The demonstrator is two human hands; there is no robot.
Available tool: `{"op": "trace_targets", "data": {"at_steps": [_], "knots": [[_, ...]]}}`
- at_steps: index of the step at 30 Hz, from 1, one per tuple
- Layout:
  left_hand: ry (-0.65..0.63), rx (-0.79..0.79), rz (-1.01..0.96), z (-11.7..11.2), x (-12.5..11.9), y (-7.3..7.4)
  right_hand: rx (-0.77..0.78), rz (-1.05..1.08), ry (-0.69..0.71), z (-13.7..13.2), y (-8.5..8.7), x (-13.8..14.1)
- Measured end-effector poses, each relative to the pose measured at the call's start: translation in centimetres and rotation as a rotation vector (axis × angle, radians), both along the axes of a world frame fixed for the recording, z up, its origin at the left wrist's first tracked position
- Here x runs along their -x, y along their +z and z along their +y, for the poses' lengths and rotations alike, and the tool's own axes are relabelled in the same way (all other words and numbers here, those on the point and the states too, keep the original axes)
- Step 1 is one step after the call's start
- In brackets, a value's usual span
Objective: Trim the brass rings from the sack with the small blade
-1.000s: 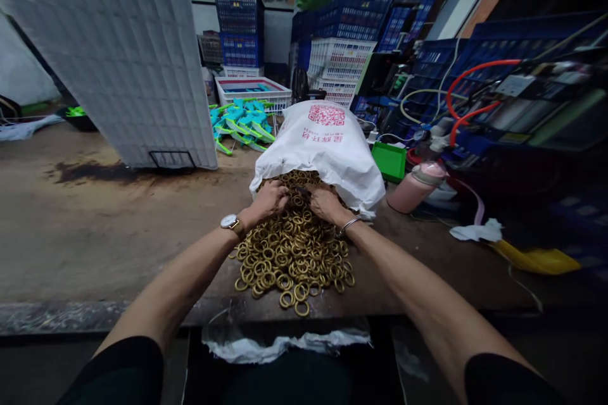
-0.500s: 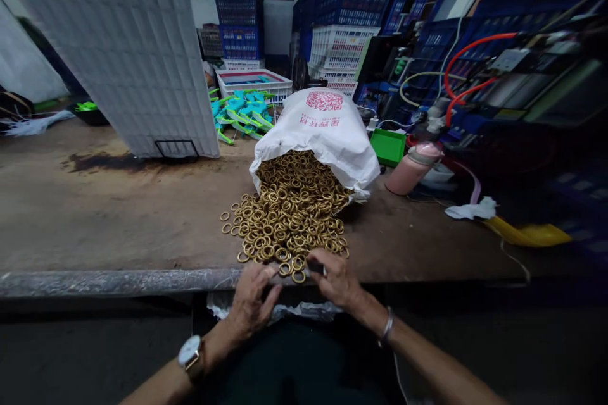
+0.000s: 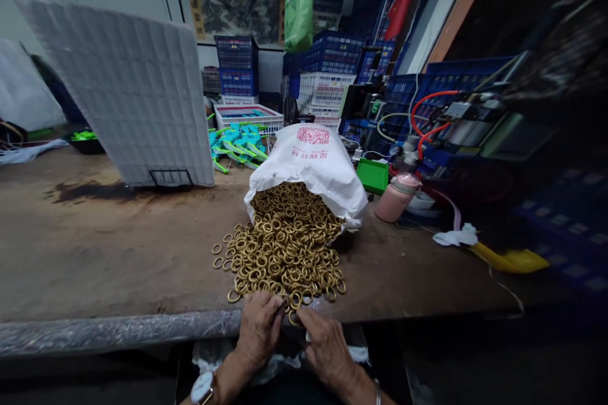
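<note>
A heap of brass-coloured rings [image 3: 280, 259] spills from the mouth of a white woven sack [image 3: 308, 168] lying on the wooden table. At the near edge of the heap, my left hand [image 3: 259, 329] has its fingers curled together; whatever is in them is hidden. My right hand [image 3: 327, 348] is closed beside it, with thumb and forefinger at a single ring [image 3: 292, 317] over the table edge. A bit of white shows at the right fingers. Below both hands, crumpled clear plastic [image 3: 280, 364] hangs under the edge.
A white quilted panel [image 3: 137, 95] stands on a wire stand at the left. Turquoise and green plastic pieces [image 3: 237, 142] lie behind the sack. To its right are a green tray [image 3: 373, 175], a pink bottle [image 3: 398, 196] and a machine with red hoses [image 3: 434, 98].
The view has tilted up, showing more of the wall. My hands have come closer together at the table edge, and the right thumb and forefinger have closed at a ring.
</note>
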State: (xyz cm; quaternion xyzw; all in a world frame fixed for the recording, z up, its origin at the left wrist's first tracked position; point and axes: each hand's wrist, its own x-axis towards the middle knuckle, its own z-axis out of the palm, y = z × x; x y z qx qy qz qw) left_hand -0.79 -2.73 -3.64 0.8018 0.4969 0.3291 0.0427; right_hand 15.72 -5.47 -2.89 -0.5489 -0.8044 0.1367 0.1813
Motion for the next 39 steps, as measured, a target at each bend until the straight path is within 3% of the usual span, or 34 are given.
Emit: {"op": "trace_targets", "data": {"at_steps": [10, 17, 21, 25, 29, 35, 39], "knots": [[-0.054, -0.083, -0.14, -0.2, 0.4, -0.4, -0.067, 0.104, 0.054, 0.1, -1.1, -0.6], [-0.113, -0.049, -0.26, -0.5, -0.6, 0.9, 0.165, 0.505, -0.205, 2.5, 1.0, -0.7], [-0.122, 0.074, -0.358, 0.4, -1.4, 1.7, 0.259, 0.689, -0.2, 4.0, 2.5, -0.5], [-0.151, 0.333, -0.531, 1.5, -1.9, 3.0, 0.343, 0.793, -0.136, 4.5, 3.5, 0.0], [-0.092, 0.495, -0.709, 1.7, -2.0, 4.1, 0.407, 0.889, -0.153, 4.7, 4.2, 0.7], [-0.008, 0.533, -0.807, 1.3, -2.2, 3.7, 0.721, 1.146, -0.268, 4.8, 4.1, 1.8], [0.004, 0.528, -0.774, 1.3, -2.1, 3.6, 0.774, 1.169, -0.268, 4.8, 4.3, 2.0]]}}
